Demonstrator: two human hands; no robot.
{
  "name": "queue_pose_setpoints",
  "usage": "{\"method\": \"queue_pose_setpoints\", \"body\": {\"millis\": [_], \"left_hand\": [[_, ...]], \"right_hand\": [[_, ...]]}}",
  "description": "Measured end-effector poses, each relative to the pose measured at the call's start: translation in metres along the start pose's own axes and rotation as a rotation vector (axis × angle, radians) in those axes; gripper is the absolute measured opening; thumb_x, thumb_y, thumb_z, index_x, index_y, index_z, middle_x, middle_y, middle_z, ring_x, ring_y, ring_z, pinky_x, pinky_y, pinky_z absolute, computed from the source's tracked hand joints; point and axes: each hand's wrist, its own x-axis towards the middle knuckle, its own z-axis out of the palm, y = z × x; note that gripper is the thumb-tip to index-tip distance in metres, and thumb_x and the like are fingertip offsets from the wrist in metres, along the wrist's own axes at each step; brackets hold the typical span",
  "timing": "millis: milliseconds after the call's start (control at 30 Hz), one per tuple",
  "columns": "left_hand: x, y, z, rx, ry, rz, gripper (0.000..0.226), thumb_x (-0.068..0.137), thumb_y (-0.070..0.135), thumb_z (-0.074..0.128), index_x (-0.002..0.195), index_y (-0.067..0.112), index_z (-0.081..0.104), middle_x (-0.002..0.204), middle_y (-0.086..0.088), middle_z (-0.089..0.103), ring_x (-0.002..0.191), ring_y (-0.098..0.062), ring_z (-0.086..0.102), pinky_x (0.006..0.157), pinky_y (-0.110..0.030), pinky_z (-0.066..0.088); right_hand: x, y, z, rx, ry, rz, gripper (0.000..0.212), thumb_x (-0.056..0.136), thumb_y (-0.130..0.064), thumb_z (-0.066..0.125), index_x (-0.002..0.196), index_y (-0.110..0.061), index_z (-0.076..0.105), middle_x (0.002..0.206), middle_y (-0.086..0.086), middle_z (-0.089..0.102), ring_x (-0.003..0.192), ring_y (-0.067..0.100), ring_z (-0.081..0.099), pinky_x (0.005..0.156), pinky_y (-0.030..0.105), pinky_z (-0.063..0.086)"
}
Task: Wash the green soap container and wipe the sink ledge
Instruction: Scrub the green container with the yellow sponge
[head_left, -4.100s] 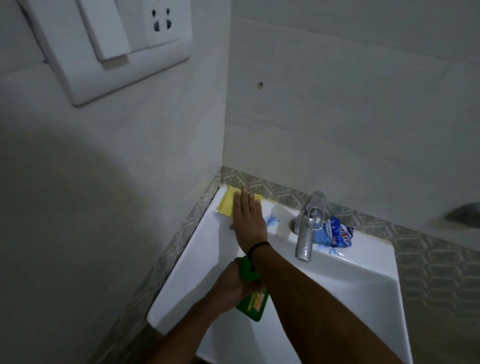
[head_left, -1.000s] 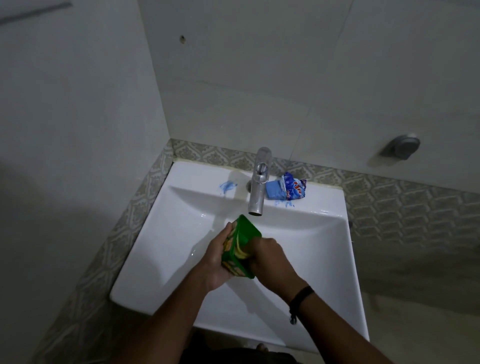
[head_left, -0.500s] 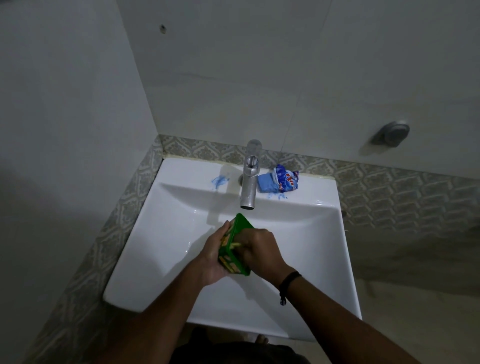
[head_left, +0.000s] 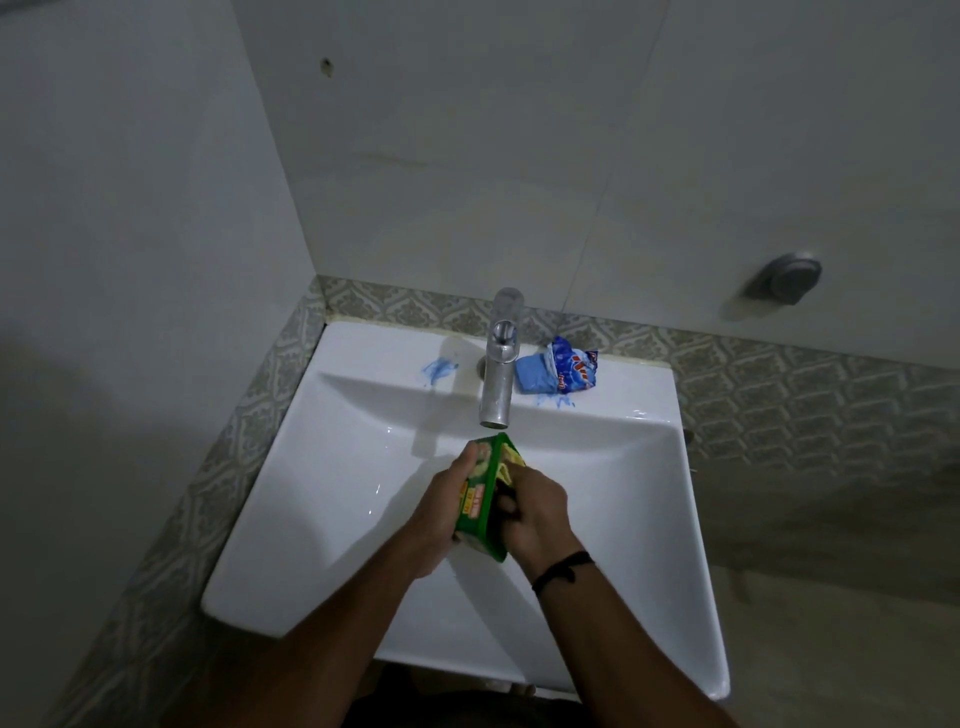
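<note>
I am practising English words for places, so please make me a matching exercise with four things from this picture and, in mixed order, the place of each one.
Things:
1. green soap container
2. blue soap bar
3. blue smear
4. round metal fitting

Places:
A. on the ledge, left of the tap
B. on the wall, right of the sink
C. between both hands, over the basin
D. on the ledge, right of the tap, beside its wrapper

Pairs: 1-C, 2-D, 3-A, 4-B
</note>
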Motion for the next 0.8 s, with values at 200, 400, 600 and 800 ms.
{"method": "queue_pose_setpoints", "body": {"millis": [200, 400, 600, 800], "left_hand": [[0.006, 0.021, -0.006, -0.094, 0.064, -0.058, 0.047, 0.094, 0.056, 0.042, 0.091, 0.019, 0.07, 0.075, -0.003, 0.074, 0.074, -0.02, 0.065, 0.071, -0.031, 0.049], [-0.014, 0.004, -0.001, -0.165, -0.016, -0.328, 0.048, 0.091, 0.054, 0.05, 0.091, 0.01, 0.069, 0.077, -0.014, 0.072, 0.074, -0.027, 0.065, 0.068, -0.036, 0.052], [-0.018, 0.01, -0.012, -0.104, -0.043, -0.354, 0.053, 0.088, 0.053, 0.055, 0.094, 0.005, 0.076, 0.099, -0.021, 0.072, 0.088, -0.035, 0.066, 0.083, -0.043, 0.052], [-0.013, 0.026, -0.024, -0.034, -0.006, -0.298, 0.048, 0.087, 0.049, 0.057, 0.094, 0.007, 0.077, 0.099, -0.021, 0.072, 0.084, -0.034, 0.068, 0.084, -0.042, 0.052]], "right_hand": [[0.003, 0.001, -0.02, -0.741, -0.386, -0.397, 0.013, 0.081, 0.01, 0.056, 0.086, 0.014, 0.068, 0.08, 0.03, 0.067, 0.067, 0.025, 0.065, 0.063, 0.036, 0.058], [0.021, -0.013, -0.044, -1.532, -0.557, -1.038, 0.004, 0.07, -0.008, 0.065, 0.068, -0.007, 0.068, 0.067, 0.01, 0.065, 0.059, 0.018, 0.057, 0.055, 0.026, 0.046], [0.031, -0.018, -0.05, -1.83, -0.38, -1.504, 0.028, 0.059, -0.004, 0.084, 0.081, -0.007, 0.067, 0.076, 0.009, 0.062, 0.065, 0.026, 0.058, 0.044, 0.029, 0.045], [0.034, -0.005, -0.05, -1.727, -0.173, -1.334, 0.019, 0.068, -0.012, 0.08, 0.076, -0.006, 0.064, 0.073, 0.009, 0.057, 0.064, 0.027, 0.055, 0.047, 0.031, 0.038]]}}
